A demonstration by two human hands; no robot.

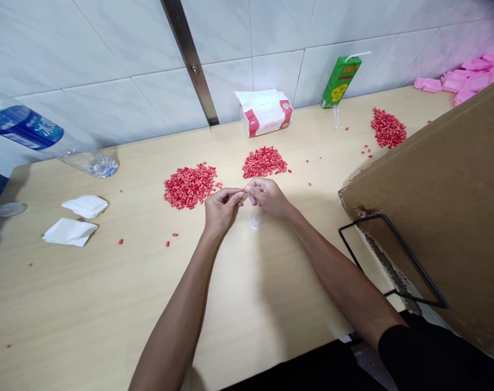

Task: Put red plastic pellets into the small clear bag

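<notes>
A red pellet [245,190] is pinched between both hands over the table [108,304].
The left hand [220,209] and right hand [269,197] are held together near the table's middle, their fingers [234,194] closed on the pellet. Two pellet piles [190,186] [264,162] are heaped just beyond them, and a third pile [388,128] lies near the back edge. A tissue pack [264,112] and juice carton [340,81] stand along that edge, beside a cardboard box [434,206].
</notes>
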